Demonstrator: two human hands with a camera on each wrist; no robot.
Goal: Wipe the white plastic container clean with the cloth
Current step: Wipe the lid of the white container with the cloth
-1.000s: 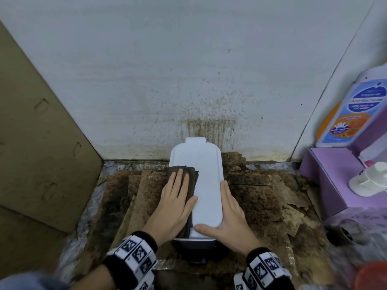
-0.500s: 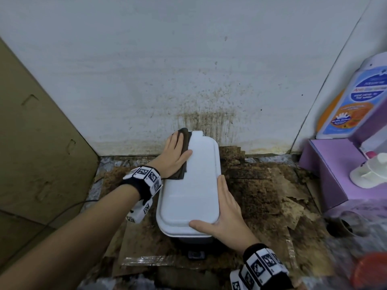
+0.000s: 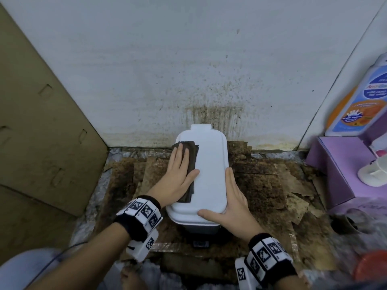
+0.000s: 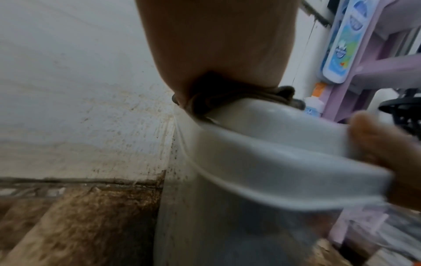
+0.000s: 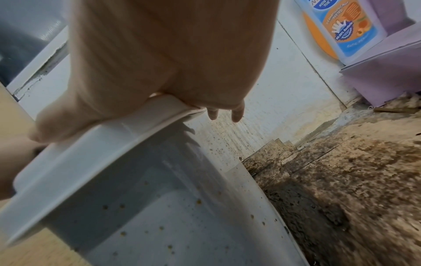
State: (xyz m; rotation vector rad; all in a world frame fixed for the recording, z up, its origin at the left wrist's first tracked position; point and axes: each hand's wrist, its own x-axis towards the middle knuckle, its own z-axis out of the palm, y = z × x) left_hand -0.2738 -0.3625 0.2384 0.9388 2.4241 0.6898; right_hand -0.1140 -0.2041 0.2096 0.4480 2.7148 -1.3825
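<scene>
A: Left hand [image 3: 178, 176] status?

B: Fingers straight and together, palm flat on the dark cloth [image 3: 188, 162], pressing it onto the left half of the white plastic container's lid [image 3: 209, 170]. Thumb out to the right on bare lid. Cloth is folded, lies lengthwise, reaches near the far left corner.

A: Right hand [image 3: 232, 201]?

B: Fingers extended along the lid's right edge, thumb lying across the near edge. Flat bracing contact, nothing curled round. In the right wrist view two fingertips [image 5: 235, 112] poke past the rim.

A: Where's the container?

B: Upright on stained brown cardboard sheets [image 3: 266, 185], far end close against the white wall [image 3: 188, 59] (touching or not, cannot tell). Lid on, tab at the far end. Brown specks on the side wall [image 5: 159, 216] in the right wrist view.

A: Surroundings?

B: Brown splatter on the wall [image 3: 213, 116] right behind it. Cardboard panel [image 3: 41, 132] leaning at left. At right, well apart: purple box [image 3: 339, 168], soap bottle with blue-orange label [image 3: 360, 101] above it, white pump top [image 3: 374, 174] on the box. Red blurred object [image 3: 370, 266] bottom right, unidentifiable. Marker-tagged bands on both wrists.

A: Obstructions?

B: Left wrist view mostly palm; only a cloth fold [image 4: 227, 97] shows underneath.
</scene>
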